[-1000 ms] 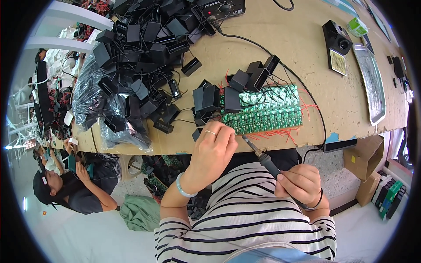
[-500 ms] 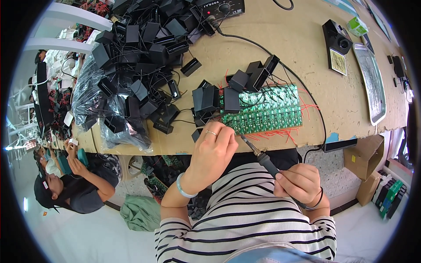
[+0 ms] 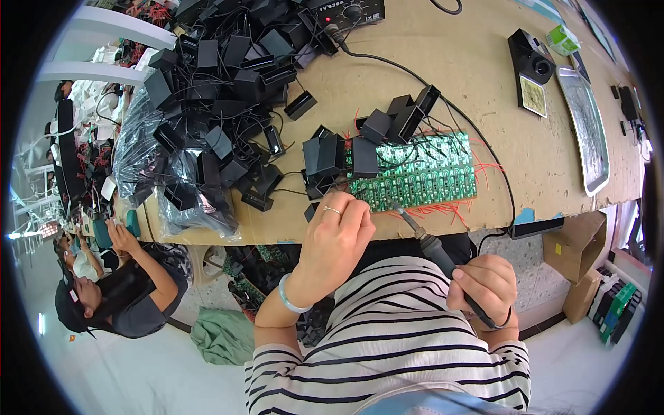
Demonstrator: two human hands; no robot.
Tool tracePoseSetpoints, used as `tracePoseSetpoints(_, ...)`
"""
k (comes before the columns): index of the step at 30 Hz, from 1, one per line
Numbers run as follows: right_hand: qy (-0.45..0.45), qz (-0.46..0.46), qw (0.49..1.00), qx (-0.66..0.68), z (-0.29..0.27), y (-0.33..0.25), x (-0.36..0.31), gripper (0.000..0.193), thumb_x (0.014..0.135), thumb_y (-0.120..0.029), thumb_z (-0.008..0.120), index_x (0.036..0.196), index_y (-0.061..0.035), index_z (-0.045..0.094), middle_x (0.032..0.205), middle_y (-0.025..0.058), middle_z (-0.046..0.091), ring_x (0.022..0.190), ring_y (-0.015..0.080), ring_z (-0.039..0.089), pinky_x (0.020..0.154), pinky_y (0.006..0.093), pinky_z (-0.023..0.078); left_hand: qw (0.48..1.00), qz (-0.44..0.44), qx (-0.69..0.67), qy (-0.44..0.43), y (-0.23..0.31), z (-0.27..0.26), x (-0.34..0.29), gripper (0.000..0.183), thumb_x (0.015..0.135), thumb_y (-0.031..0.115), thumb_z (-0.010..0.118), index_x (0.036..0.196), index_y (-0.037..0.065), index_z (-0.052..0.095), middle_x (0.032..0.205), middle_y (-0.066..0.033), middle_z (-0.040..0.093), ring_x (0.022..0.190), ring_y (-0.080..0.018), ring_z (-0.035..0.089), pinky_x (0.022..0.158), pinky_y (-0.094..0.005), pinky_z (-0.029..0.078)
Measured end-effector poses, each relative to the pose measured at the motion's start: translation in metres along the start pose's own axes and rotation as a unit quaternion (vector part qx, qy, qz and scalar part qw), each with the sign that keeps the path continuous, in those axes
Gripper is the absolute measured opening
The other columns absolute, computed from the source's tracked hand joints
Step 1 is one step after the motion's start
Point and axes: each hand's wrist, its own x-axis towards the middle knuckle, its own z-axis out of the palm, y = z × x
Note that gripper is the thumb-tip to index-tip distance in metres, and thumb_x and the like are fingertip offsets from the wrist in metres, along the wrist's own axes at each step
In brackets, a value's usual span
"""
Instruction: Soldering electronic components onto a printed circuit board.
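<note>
My right hand (image 3: 486, 287) is wrapped round the handle of a soldering iron (image 3: 437, 252). The iron's tip reaches over the near edge of a green circuit board panel (image 3: 422, 181), left of its middle. At the panel's near left corner, my left hand (image 3: 339, 232) is closed in a pinch; what lies between its fingertips is hidden. Black plastic housings (image 3: 324, 156) with thin black wires rest on and beside the panel's left and far side. Red wires (image 3: 443, 209) stick out along the panel's near and right edges.
A heap of black housings (image 3: 235, 83) and a plastic bag (image 3: 197, 214) fill the left of the table. The iron's cable runs from a control box (image 3: 349, 12) round the panel. A black stand (image 3: 531, 61) and metal tray (image 3: 584, 131) are right. A co-worker (image 3: 131, 290) sits left.
The soldering iron and my right hand have shifted right, the tip also slightly farther onto the panel. My left hand has stayed nearly in place. The co-worker's hands have moved.
</note>
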Motion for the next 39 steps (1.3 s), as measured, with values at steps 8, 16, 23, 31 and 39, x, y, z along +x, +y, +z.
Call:
tracePoseSetpoints(8,0.005,0.009,1.000,-0.006,-0.003,0.000,0.000,0.028,0.071,0.004,0.078,0.098,0.0004,0.068,0.082,0.0065,0.068,0.064,0.0196,0.066,0.052,0.0297,0.055,1.000,-0.011,-0.013,0.001,-0.004,-0.001,-0.001,0.015,0.080,-0.003,0.074,0.093,0.001,0.066,0.092,-0.0115,0.061,0.082,-0.0313,0.064,0.072,-0.0404,0.054)
tracePoseSetpoints(16,0.015,0.014,1.000,-0.011,-0.005,-0.001,0.002,0.026,0.071,0.005,0.076,0.095,0.0005,0.068,0.079,0.0070,0.067,0.061,0.0206,0.065,0.050,0.0298,0.053,0.996,-0.042,-0.024,0.078,-0.005,-0.011,-0.012,0.013,0.087,0.000,0.075,0.096,0.001,0.066,0.093,-0.0104,0.063,0.077,-0.0269,0.064,0.070,-0.0370,0.053)
tracePoseSetpoints(23,0.047,0.013,0.998,-0.036,0.001,0.002,-0.003,0.022,0.073,0.002,0.075,0.093,-0.0022,0.068,0.078,0.0070,0.068,0.059,0.0224,0.064,0.054,0.0325,0.053,0.934,-0.237,0.107,0.245,-0.055,-0.028,-0.042,0.028,0.090,0.010,0.077,0.112,0.000,0.062,0.106,-0.0154,0.064,0.087,-0.0298,0.062,0.077,-0.0391,0.051)
tracePoseSetpoints(31,0.024,-0.004,1.000,-0.009,-0.001,-0.002,0.004,0.023,0.073,0.003,0.075,0.093,-0.0009,0.066,0.077,0.0072,0.068,0.057,0.0218,0.064,0.050,0.0317,0.051,0.961,-0.102,0.065,0.250,-0.068,-0.025,-0.013,0.006,0.101,0.001,0.059,0.102,-0.003,0.063,0.087,-0.0089,0.065,0.073,-0.0183,0.065,0.068,-0.0297,0.050)
tracePoseSetpoints(39,0.041,0.024,0.999,-0.019,-0.001,0.006,0.000,0.025,0.071,0.004,0.077,0.093,-0.0004,0.068,0.079,0.0058,0.067,0.059,0.0214,0.064,0.051,0.0307,0.053,0.989,0.045,0.042,0.136,-0.007,-0.035,0.006,0.015,0.085,-0.009,0.071,0.098,-0.002,0.072,0.092,-0.0112,0.065,0.070,-0.0223,0.061,0.060,-0.0305,0.049)
